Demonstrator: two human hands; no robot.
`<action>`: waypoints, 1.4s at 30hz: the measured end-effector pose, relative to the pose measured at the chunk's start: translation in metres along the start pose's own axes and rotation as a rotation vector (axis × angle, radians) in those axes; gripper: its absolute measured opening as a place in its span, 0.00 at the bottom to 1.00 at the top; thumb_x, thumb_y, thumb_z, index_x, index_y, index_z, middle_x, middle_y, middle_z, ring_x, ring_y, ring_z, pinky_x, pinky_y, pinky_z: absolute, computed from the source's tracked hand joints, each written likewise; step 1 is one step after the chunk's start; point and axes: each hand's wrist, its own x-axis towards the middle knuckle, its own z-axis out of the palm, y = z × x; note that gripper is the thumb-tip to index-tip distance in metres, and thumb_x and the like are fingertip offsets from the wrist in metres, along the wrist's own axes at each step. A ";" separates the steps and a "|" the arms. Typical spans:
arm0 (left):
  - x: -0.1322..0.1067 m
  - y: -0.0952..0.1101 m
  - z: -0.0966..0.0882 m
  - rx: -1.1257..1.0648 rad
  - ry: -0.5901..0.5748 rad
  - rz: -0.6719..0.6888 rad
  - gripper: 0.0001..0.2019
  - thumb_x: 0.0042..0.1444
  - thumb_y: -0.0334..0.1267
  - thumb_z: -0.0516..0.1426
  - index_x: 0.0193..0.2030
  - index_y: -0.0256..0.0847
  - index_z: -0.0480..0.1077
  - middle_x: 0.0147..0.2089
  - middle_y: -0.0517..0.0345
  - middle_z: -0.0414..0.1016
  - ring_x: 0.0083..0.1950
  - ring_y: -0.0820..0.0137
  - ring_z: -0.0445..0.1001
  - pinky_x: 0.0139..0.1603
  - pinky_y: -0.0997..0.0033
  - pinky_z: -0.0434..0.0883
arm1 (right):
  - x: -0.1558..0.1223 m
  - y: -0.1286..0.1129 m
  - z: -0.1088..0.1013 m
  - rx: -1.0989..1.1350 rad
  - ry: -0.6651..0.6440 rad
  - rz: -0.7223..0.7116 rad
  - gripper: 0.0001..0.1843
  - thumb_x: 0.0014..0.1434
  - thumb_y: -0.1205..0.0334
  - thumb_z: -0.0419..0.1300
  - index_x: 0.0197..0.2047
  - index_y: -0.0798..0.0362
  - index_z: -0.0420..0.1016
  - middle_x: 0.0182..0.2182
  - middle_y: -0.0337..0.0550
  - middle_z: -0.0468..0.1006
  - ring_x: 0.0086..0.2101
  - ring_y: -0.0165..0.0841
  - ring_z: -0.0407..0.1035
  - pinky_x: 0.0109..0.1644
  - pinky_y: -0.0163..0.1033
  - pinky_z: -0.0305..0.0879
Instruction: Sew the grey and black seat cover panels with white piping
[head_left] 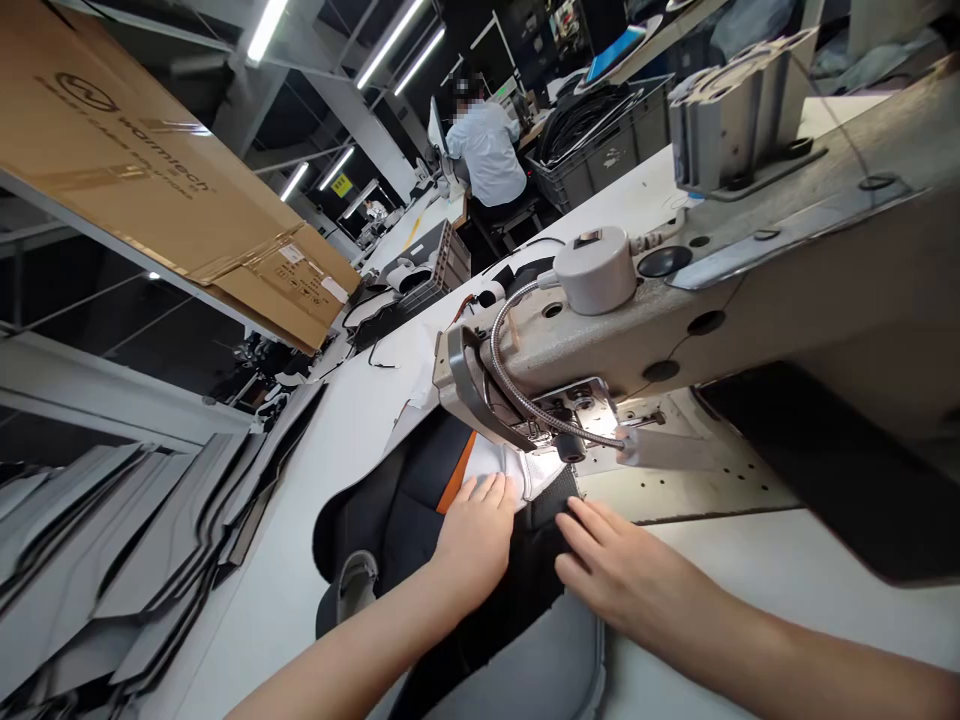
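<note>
A dark padded fabric piece with an orange strip, a white panel and a grey underside lies under the head of a sewing machine. My left hand rests on it, fingers laid over the white panel just in front of the lit needle area. To the right, my right hand touches the edge of a dark textured strip with its fingers stretched out. The needle itself is hidden behind the machine's guard and lamp.
Stacked grey fabric pieces stand at the left. A large cardboard box is above them. Behind the machine are grey crates, and a person in a light shirt sits farther back. A black panel lies at the right.
</note>
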 end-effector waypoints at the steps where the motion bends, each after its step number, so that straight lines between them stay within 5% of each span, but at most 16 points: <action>1: 0.003 0.000 -0.001 0.045 0.043 0.005 0.21 0.56 0.24 0.48 0.57 0.30 0.64 0.58 0.42 0.67 0.61 0.60 0.63 0.62 0.57 0.59 | -0.003 0.001 0.000 -0.034 0.009 0.023 0.04 0.48 0.70 0.60 0.29 0.55 0.68 0.40 0.57 0.76 0.43 0.46 0.69 0.49 0.50 0.63; 4: 0.012 -0.005 -0.008 0.126 0.128 0.035 0.14 0.59 0.24 0.45 0.39 0.35 0.71 0.40 0.46 0.74 0.46 0.61 0.72 0.47 0.60 0.68 | -0.010 -0.001 0.003 -0.127 0.082 0.045 0.02 0.49 0.69 0.57 0.29 0.56 0.67 0.43 0.63 0.76 0.43 0.48 0.70 0.48 0.51 0.63; 7: 0.020 -0.007 -0.016 0.122 0.137 0.121 0.14 0.59 0.26 0.45 0.32 0.38 0.70 0.30 0.50 0.71 0.36 0.63 0.72 0.35 0.65 0.68 | -0.008 -0.007 0.005 -0.227 0.083 0.027 0.02 0.47 0.69 0.56 0.28 0.55 0.66 0.41 0.66 0.77 0.34 0.45 0.72 0.32 0.45 0.64; 10: 0.022 -0.003 -0.022 0.038 0.108 0.151 0.13 0.57 0.32 0.48 0.45 0.37 0.70 0.31 0.50 0.73 0.34 0.62 0.73 0.32 0.65 0.69 | -0.005 -0.012 0.005 -0.264 0.075 0.014 0.04 0.45 0.70 0.55 0.28 0.55 0.65 0.39 0.65 0.77 0.18 0.33 0.63 0.21 0.39 0.52; 14: 0.019 0.003 -0.029 -0.108 -0.018 0.139 0.27 0.58 0.39 0.48 0.65 0.40 0.54 0.41 0.51 0.75 0.37 0.59 0.75 0.35 0.63 0.72 | -0.008 -0.017 0.005 -0.235 0.028 0.081 0.06 0.44 0.73 0.53 0.26 0.54 0.63 0.41 0.65 0.77 0.13 0.28 0.55 0.19 0.38 0.43; 21: 0.023 0.018 -0.039 -0.225 -0.125 0.105 0.20 0.59 0.33 0.43 0.56 0.41 0.63 0.39 0.51 0.76 0.39 0.59 0.76 0.35 0.64 0.72 | -0.014 0.002 -0.003 -0.130 0.013 0.136 0.10 0.41 0.75 0.53 0.27 0.51 0.61 0.44 0.60 0.77 0.14 0.32 0.59 0.21 0.39 0.44; 30: 0.049 0.031 -0.032 -0.409 -0.048 0.082 0.16 0.60 0.31 0.44 0.50 0.37 0.67 0.42 0.49 0.75 0.42 0.62 0.75 0.41 0.64 0.72 | -0.010 0.020 0.013 -0.208 -0.022 0.101 0.08 0.41 0.74 0.54 0.25 0.52 0.62 0.48 0.62 0.74 0.14 0.30 0.56 0.21 0.39 0.43; 35: 0.041 0.028 -0.030 -0.414 0.019 0.125 0.13 0.60 0.34 0.45 0.45 0.39 0.68 0.44 0.51 0.75 0.45 0.62 0.74 0.44 0.64 0.72 | -0.012 0.026 0.015 -0.189 -0.023 0.013 0.11 0.42 0.75 0.52 0.30 0.55 0.67 0.47 0.63 0.75 0.15 0.30 0.57 0.22 0.39 0.48; 42: 0.008 0.031 -0.020 -0.338 -0.098 0.049 0.35 0.55 0.47 0.51 0.67 0.37 0.46 0.40 0.49 0.76 0.37 0.56 0.76 0.33 0.59 0.72 | -0.007 0.053 0.004 -0.067 0.061 -0.056 0.18 0.47 0.79 0.48 0.38 0.53 0.68 0.41 0.49 0.78 0.29 0.33 0.71 0.31 0.36 0.59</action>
